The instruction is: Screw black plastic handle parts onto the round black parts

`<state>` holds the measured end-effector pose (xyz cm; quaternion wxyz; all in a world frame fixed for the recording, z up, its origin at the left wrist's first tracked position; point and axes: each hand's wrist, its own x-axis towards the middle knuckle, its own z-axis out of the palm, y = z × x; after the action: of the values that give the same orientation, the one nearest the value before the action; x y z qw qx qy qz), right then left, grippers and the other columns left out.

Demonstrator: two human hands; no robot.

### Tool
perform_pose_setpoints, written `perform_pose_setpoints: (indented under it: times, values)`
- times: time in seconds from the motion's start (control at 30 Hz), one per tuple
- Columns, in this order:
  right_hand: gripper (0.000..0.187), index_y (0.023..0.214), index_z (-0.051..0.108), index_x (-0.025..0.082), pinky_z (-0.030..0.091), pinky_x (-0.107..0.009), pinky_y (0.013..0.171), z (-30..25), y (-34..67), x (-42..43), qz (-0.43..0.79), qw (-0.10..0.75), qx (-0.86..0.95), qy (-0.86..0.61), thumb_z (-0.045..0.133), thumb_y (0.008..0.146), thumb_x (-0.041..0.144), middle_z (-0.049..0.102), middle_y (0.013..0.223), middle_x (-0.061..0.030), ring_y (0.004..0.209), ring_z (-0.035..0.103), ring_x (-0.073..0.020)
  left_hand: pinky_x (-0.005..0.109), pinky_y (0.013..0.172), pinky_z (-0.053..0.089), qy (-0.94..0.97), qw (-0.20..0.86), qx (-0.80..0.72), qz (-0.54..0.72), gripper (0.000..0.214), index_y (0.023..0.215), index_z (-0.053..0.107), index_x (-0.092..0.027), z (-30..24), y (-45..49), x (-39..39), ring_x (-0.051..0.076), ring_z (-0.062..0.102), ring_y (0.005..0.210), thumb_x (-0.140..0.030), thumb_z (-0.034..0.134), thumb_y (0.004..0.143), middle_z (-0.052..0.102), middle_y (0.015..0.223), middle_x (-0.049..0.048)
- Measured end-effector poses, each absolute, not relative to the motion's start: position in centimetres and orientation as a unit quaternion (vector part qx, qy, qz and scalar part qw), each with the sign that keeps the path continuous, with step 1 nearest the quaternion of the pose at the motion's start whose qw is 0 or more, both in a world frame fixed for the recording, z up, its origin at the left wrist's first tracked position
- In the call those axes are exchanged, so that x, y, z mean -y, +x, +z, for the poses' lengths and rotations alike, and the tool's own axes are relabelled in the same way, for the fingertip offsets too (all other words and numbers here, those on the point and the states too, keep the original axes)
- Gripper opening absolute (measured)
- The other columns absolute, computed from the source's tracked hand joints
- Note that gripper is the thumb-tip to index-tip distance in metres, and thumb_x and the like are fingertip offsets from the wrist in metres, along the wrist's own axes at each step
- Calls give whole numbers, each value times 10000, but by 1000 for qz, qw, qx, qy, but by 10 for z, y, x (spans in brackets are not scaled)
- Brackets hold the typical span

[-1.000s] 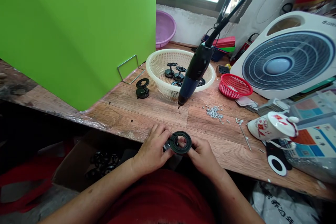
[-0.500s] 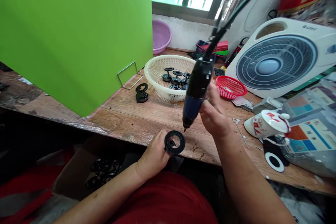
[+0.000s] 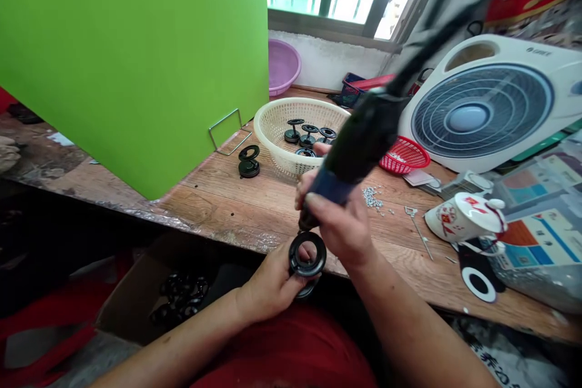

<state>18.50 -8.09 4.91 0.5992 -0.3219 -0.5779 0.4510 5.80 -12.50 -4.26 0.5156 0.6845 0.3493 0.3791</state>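
My left hand (image 3: pixel 273 282) grips a black ring-shaped plastic part (image 3: pixel 308 254) at the near edge of the wooden table (image 3: pixel 227 200). My right hand (image 3: pixel 339 221) is wrapped round a dark blue and black electric screwdriver (image 3: pixel 357 145) that hangs on a cable from above. Its tip points down onto the upper rim of the ring part. A small heap of silver screws (image 3: pixel 373 196) lies just beyond my right hand.
A cream basket (image 3: pixel 277 133) holds several black spool-like parts. One such part (image 3: pixel 249 162) stands left of it, by a green board (image 3: pixel 136 60). A red basket (image 3: pixel 404 156), a white fan (image 3: pixel 486 103) and a white teapot (image 3: pixel 464 218) are on the right. A box of black parts (image 3: pixel 179 297) sits below the table.
My right hand left the ring part, took hold of the hanging screwdriver and pulled it down to the part. My left hand kept the ring and tilted it up.
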Motion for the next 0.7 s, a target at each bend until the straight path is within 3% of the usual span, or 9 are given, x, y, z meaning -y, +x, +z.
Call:
perform_pose_setpoints:
  times: [0.13, 0.2, 0.3, 0.43, 0.57, 0.7]
  values:
    - [391, 1172, 446, 274, 482, -319, 596, 66, 206, 86, 382, 664, 548, -337, 511, 830, 452, 470, 801, -12, 641, 516, -153, 294, 738, 459, 423, 715, -393, 395, 213, 813, 593, -137, -27, 58, 126, 169, 593, 761, -333, 665, 773, 641, 814, 65]
    - [329, 1116, 480, 289, 458, -314, 558, 71, 212, 94, 373, 673, 544, -335, 495, 835, 459, 417, 744, 1, 596, 483, -148, 272, 680, 457, 303, 763, -410, 397, 271, 760, 610, -118, -23, 60, 124, 151, 594, 682, -378, 688, 750, 637, 735, 59]
    - [349, 1128, 476, 302, 438, -321, 513, 69, 207, 111, 409, 671, 541, -300, 543, 823, 456, 413, 704, 8, 552, 458, -153, 248, 653, 453, 219, 781, -415, 411, 290, 752, 636, -110, -19, 65, 121, 134, 593, 643, -375, 742, 696, 636, 691, 41]
    - [467, 1206, 425, 315, 466, -356, 573, 58, 197, 128, 463, 653, 544, -251, 630, 794, 401, 490, 731, -2, 601, 505, -176, 208, 594, 426, 184, 789, -397, 431, 281, 710, 633, -124, -17, 72, 120, 97, 560, 582, -344, 791, 638, 624, 645, 5]
    - [428, 1175, 424, 313, 476, -355, 627, 53, 196, 132, 479, 648, 547, -229, 636, 803, 339, 518, 777, -10, 650, 532, -172, 196, 560, 408, 182, 786, -395, 439, 310, 621, 602, -126, -16, 73, 122, 82, 530, 545, -355, 811, 608, 607, 600, -4]
    - [382, 1137, 431, 329, 480, -361, 617, 52, 196, 132, 477, 639, 557, -234, 624, 808, 355, 513, 776, -1, 637, 526, -172, 196, 572, 417, 175, 790, -388, 442, 309, 648, 621, -128, -12, 72, 124, 88, 539, 567, -363, 815, 603, 617, 623, -1]
